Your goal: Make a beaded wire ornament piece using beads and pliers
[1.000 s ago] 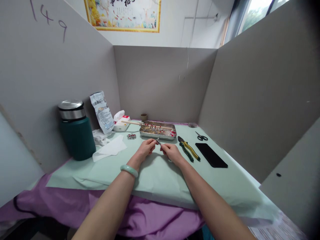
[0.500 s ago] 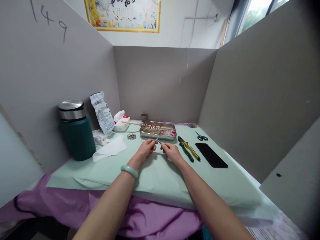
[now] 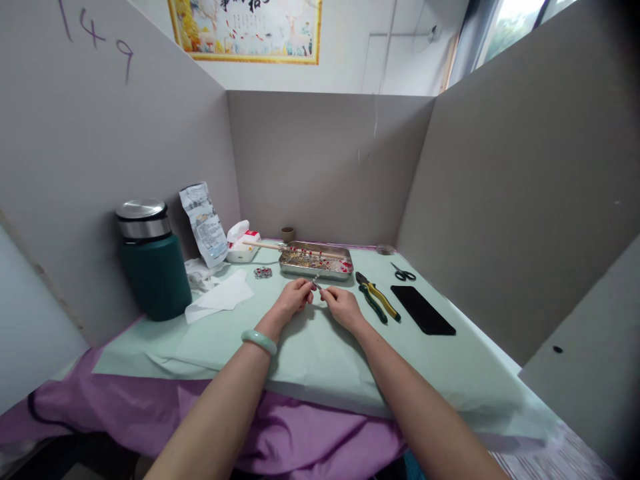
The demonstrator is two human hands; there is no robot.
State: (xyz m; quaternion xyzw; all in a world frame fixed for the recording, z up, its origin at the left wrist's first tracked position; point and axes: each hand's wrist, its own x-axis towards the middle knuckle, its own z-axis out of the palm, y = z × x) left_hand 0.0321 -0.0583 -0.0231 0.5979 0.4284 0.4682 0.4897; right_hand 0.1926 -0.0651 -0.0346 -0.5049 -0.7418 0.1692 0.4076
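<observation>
My left hand (image 3: 295,298), with a pale green bangle (image 3: 259,341) on its wrist, is closed in a pinch at the middle of the table. Between its fingertips is a small silvery piece (image 3: 316,277), too tiny to name. My right hand (image 3: 342,305) pinches a thin metal tool (image 3: 318,286), whose tip points left and meets the left fingertips. Just beyond both hands lies a metal tray (image 3: 320,274) of red and gold beads, with a wooden stick (image 3: 263,246) across it. A small pile of red and silver beads (image 3: 263,273) sits left of the tray.
Green and yellow pliers (image 3: 379,299), a black phone (image 3: 423,310) and scissors (image 3: 404,274) lie on the right. To the left are a green thermos (image 3: 156,277), a silver pouch (image 3: 204,225), a tissue pack (image 3: 243,252) and white paper (image 3: 220,298). Grey partitions (image 3: 330,167) enclose the table.
The small silvery piece now sticks up slightly higher above my left fingertips. My right hand has shifted a touch left; the rest stays in place.
</observation>
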